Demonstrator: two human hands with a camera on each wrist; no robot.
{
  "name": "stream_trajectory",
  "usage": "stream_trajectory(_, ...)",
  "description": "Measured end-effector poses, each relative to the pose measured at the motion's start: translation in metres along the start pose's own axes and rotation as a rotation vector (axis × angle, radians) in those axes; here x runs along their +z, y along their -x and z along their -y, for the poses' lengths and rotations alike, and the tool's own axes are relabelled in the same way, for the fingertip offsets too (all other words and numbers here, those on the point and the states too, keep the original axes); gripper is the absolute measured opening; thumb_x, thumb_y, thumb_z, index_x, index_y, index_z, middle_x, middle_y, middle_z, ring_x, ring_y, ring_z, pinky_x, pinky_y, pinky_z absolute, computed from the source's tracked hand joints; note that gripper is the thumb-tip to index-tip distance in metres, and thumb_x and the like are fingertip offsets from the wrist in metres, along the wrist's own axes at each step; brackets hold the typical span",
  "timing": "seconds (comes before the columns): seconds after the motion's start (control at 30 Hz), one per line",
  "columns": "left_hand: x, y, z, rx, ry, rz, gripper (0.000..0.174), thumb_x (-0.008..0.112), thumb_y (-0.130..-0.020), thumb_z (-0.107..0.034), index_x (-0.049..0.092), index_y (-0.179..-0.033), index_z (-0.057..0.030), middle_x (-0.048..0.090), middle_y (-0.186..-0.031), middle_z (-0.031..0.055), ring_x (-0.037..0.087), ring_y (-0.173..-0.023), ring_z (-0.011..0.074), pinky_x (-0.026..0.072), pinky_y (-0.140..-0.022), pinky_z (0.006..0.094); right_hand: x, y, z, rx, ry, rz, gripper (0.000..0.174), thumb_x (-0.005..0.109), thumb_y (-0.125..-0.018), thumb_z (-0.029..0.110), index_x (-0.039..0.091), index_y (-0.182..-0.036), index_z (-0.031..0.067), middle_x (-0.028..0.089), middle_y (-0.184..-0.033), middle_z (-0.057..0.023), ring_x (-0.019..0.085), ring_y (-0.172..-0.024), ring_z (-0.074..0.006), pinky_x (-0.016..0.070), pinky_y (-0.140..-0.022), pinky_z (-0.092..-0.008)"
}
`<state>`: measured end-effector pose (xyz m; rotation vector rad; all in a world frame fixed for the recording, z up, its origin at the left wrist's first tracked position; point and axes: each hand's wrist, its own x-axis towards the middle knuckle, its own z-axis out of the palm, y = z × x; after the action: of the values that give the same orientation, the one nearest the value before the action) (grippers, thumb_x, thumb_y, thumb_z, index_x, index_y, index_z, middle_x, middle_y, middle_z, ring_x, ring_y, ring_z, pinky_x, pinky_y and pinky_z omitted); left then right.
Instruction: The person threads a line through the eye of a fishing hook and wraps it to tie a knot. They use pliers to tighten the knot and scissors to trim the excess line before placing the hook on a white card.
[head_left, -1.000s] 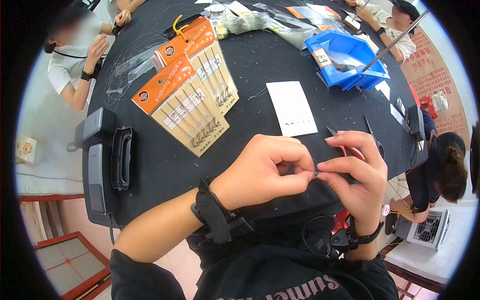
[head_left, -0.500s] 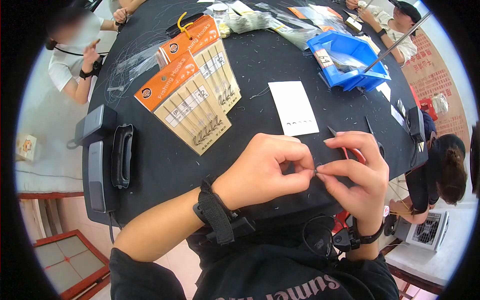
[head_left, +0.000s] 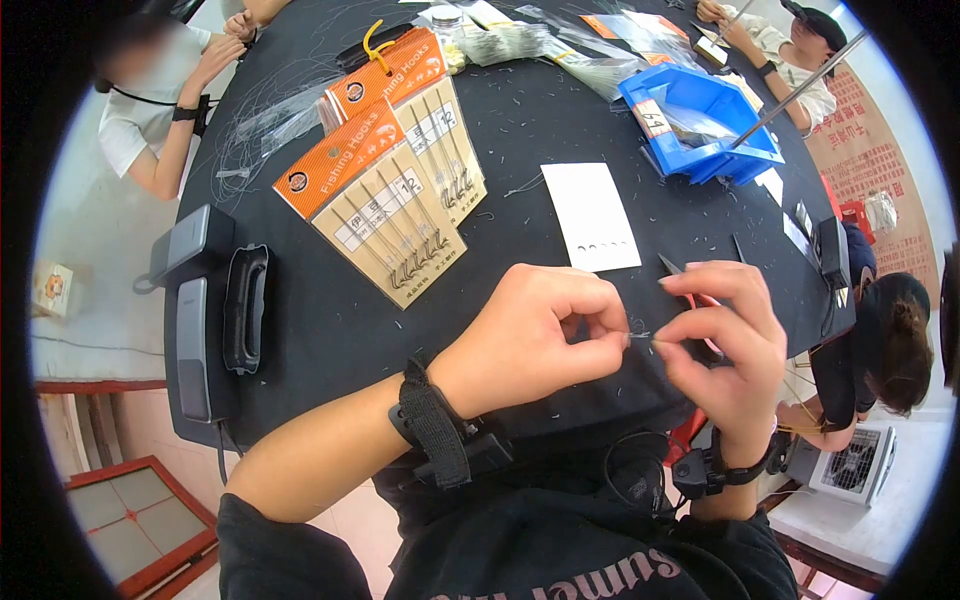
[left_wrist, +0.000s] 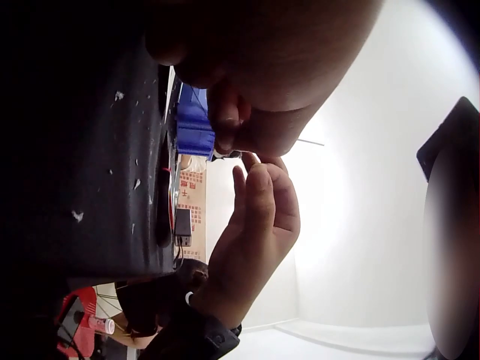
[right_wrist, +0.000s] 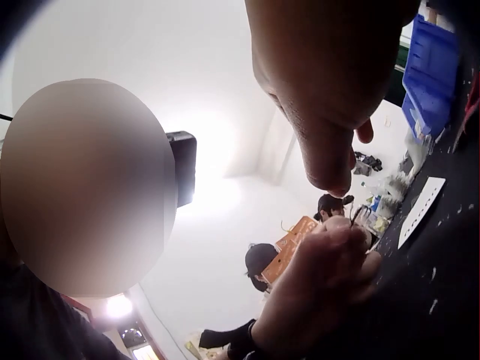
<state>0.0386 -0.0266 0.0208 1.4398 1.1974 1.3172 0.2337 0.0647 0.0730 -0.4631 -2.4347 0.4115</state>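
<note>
Our left hand [head_left: 530,335] pinches a tiny dark hook [right_wrist: 360,215] above the black table's near side; our right thumb and forefinger [head_left: 730,350] seem to pinch its fine pale line [head_left: 640,335]. We judge this as working line at the hook; the next move calls for steady tension. At left, orange-and-tan cardboard packets [head_left: 370,215] read "Fishing Hooks", "伊豆" and "12"; the far-right blue plastic bin's [head_left: 690,120] label looks like "64".

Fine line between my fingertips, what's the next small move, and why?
Probably hold your left hand steady and ease your right hand slightly outward to snug the fine line. Each hand's thumb and fingertip pinch close to it, and it looks wispy rather than taut in the small gap. Any knot is too small to make out.
</note>
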Motion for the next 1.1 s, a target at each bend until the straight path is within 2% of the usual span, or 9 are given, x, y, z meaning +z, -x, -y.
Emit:
stream_trajectory(0.1,0.0,0.0,-0.001,-0.014,0.004,-0.019,0.006,0.071,-0.081,-0.008,0.07,-0.08,-0.0018,0.062,-0.072,-0.001,0.047,-0.059,0.0022,0.0345,-0.052,0.0212,-0.014,0.004,0.002,0.234,0.03,-0.082,0.014,0.074,-0.065,-0.001,0.069,-0.077,0.0049,0.07,-0.104,-0.0115,0.065,-0.092,-0.0249,0.05,-0.08,-0.0351)
stream_trajectory(0.2,-0.001,0.001,0.0,-0.018,0.006,-0.026,0.007,0.072,-0.082,-0.009,0.07,-0.081,-0.0016,0.061,-0.071,-0.0012,0.047,-0.059,0.0019,0.0344,-0.052,0.0212,-0.028,0.016,-0.029,0.29,0.171,-0.162,0.015,0.073,-0.073,0.003,0.069,-0.087,0.0029,0.068,-0.105,-0.012,0.065,-0.1,-0.0242,0.0473,-0.086,-0.0331)
stream_trajectory(0.27,-0.001,0.0,-0.001,-0.044,0.005,-0.027,0.008,0.072,-0.082,-0.009,0.07,-0.081,-0.0016,0.061,-0.071,-0.0014,0.046,-0.06,0.0018,0.0343,-0.052,0.0212,-0.035,0.03,-0.045,0.523,0.171,-0.211,0.017,0.072,-0.078,0.008,0.068,-0.094,0.0034,0.067,-0.105,-0.0104,0.064,-0.102,-0.0235,0.0464,-0.088,-0.0334)
stream_trajectory(0.4,-0.001,0.001,-0.007,-0.102,-0.005,-0.034,0.008,0.072,-0.083,-0.008,0.069,-0.08,-0.0009,0.059,-0.071,-0.0022,0.045,-0.059,0.0017,0.0331,-0.052,0.0211,-0.058,0.063,-0.077,0.866,0.19,-0.069,0.023,0.075,-0.081,0.016,0.068,-0.099,0.0035,0.066,-0.108,-0.0096,0.064,-0.1,-0.024,0.0475,-0.086,-0.0352)
stream_trajectory(0.63,-0.003,0.0,-0.008,-0.159,-0.004,-0.04,0.008,0.069,-0.086,-0.007,0.069,-0.083,0.0009,0.061,-0.076,-0.0013,0.049,-0.062,0.0007,0.0358,-0.054,0.0189,-0.053,0.078,-0.091,0.769,0.321,-0.064,0.031,0.082,-0.076,0.018,0.068,-0.099,0.0024,0.061,-0.101,-0.01,0.063,-0.09,-0.0234,0.0515,-0.076,-0.0344)
stream_trajectory(0.83,-0.005,0.001,-0.004,-0.163,0.065,-0.058,0.008,0.068,-0.089,-0.006,0.069,-0.087,0.0014,0.064,-0.079,-0.0004,0.054,-0.065,0.0005,0.0398,-0.057,0.0176,-0.06,0.07,-0.098,0.935,0.269,0.026,0.029,0.084,-0.074,0.018,0.07,-0.092,0.0001,0.066,-0.092,-0.0086,0.063,-0.079,-0.0185,0.05,-0.069,-0.0311)
stream_trajectory(0.93,-0.006,0.001,-0.004,-0.147,0.066,-0.068,0.007,0.067,-0.089,-0.006,0.069,-0.088,0.0012,0.064,-0.08,-0.0002,0.055,-0.066,0.0005,0.041,-0.058,0.0174,-0.075,0.074,-0.1,1.123,-0.085,0.073,0.026,0.081,-0.079,0.018,0.07,-0.088,-0.0036,0.069,-0.091,-0.0094,0.063,-0.075,-0.0145,0.0477,-0.063,-0.0264)
stream_trajectory(1.07,-0.007,0.0,-0.003,-0.149,0.044,-0.088,0.007,0.067,-0.089,-0.005,0.069,-0.088,0.001,0.065,-0.081,-0.0001,0.055,-0.067,0.0005,0.0414,-0.059,0.0173,-0.071,0.079,-0.08,0.943,-0.823,-0.212,0.037,0.076,-0.087,0.03,0.069,-0.098,-0.0044,0.069,-0.093,-0.0124,0.065,-0.077,-0.0138,0.0471,-0.06,-0.0246)
stream_trajectory(1.1,-0.007,0.0,-0.003,-0.145,0.057,-0.09,0.006,0.067,-0.089,-0.005,0.069,-0.088,0.001,0.065,-0.081,-0.0001,0.055,-0.067,0.0006,0.0413,-0.058,0.0175,-0.069,0.084,-0.079,0.864,-0.966,-0.195,0.044,0.076,-0.088,0.036,0.067,-0.104,-0.0034,0.067,-0.106,-0.0158,0.065,-0.087,-0.0175,0.0482,-0.064,-0.0247)
